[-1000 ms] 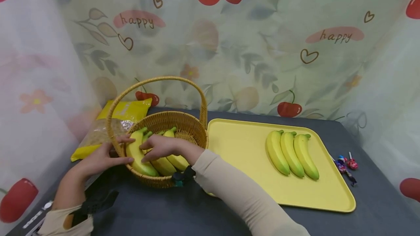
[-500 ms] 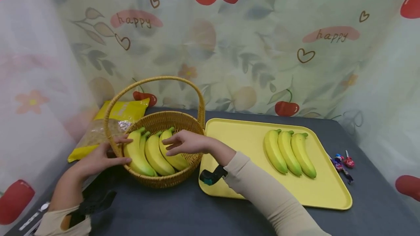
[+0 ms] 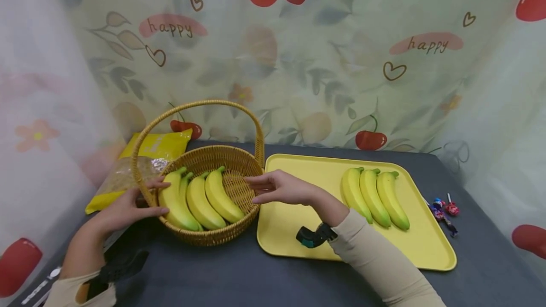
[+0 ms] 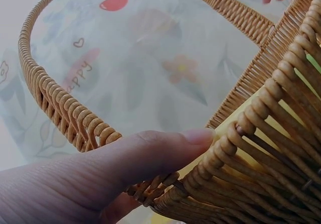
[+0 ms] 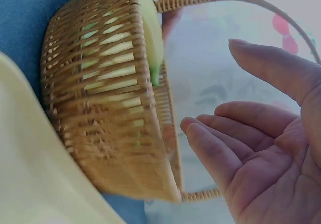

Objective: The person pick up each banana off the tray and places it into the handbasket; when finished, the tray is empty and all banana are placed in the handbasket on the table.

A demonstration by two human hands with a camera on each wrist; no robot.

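The basket (image 3: 213,198) is gripped at its near-left rim by the left hand (image 3: 128,207). The bananas (image 3: 200,200) lie inside, long axes front to back. The right hand (image 3: 283,188), empty and relaxed, is held just right of the rim.

Bystanders on the dark table
A yellow tray (image 3: 298,221) bearing three bananas (image 3: 374,197) is seen centrally; a yellow snack bag (image 3: 141,160) at the left edge, lollipops (image 3: 443,211) at the right.

Sitting on the tabletop (image 3: 239,274): basket (image 3: 232,162) at left, holding three bananas (image 3: 200,200); tray (image 3: 298,224) lying just right, bearing a bunch (image 3: 374,197); bag (image 3: 141,162) lying behind-left of basket; sweets (image 3: 443,211) lying right of tray.
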